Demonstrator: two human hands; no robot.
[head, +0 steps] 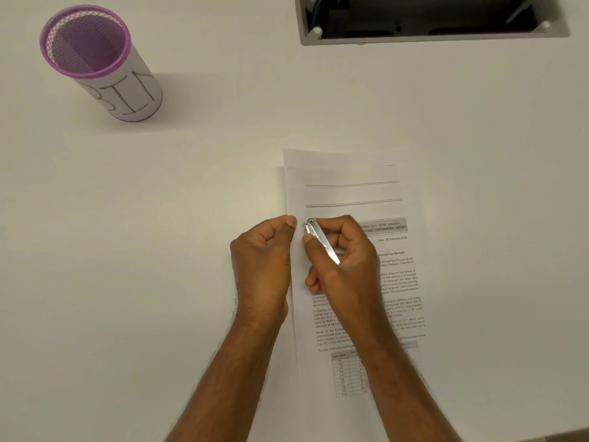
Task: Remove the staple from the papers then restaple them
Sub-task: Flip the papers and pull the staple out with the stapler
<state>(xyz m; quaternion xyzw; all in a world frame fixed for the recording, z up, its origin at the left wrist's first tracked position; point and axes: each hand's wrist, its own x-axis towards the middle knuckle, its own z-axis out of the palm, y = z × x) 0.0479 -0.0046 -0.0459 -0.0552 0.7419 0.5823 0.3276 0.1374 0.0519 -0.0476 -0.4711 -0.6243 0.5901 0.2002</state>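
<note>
Printed papers [350, 193] lie on the white table, the top sheet's upper part folded back. My right hand [344, 260] grips a small silver stapler [320, 239], its metal tip pointing up-left at the papers' left margin, where a tiny staple [302, 224] sits just off the tip. My left hand [263, 260] is curled, its thumb and forefinger pinching the papers' left edge beside that tip. Much of the text is hidden under my right hand and forearm.
A purple mesh cup [95, 59] wrapped in paper marked "BIN" stands at the far left. A grey-framed opening [430, 20] with a dark inside is set into the table at the far right. The table edge [567, 437] shows at the bottom right.
</note>
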